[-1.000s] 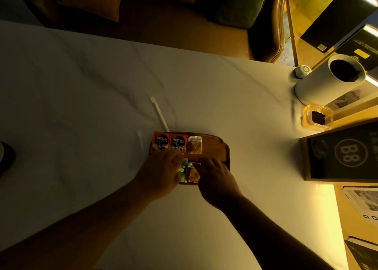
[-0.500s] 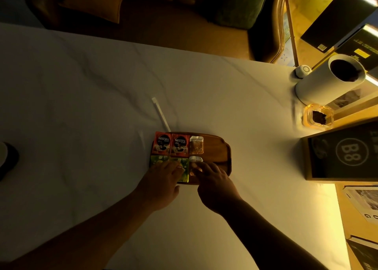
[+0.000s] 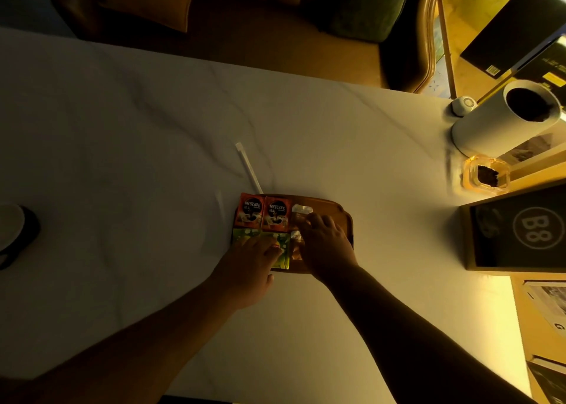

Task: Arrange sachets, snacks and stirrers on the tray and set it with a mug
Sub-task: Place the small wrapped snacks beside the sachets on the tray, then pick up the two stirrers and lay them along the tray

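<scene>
The tray [image 3: 341, 212] lies crosswise with bare table [image 3: 153, 128] around; the stirrer [image 3: 248, 167] points away-left. Both hands, left [image 3: 249, 261] and right [image 3: 324, 244], press sachets [image 3: 263, 213] with flat, open fingers.

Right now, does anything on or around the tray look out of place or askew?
Yes. One stirrer lies at an angle on the table, off the tray, near its far left corner. The two Nescafe sachets sit side by side in a neat row. Nothing looks spilled or torn.
</scene>
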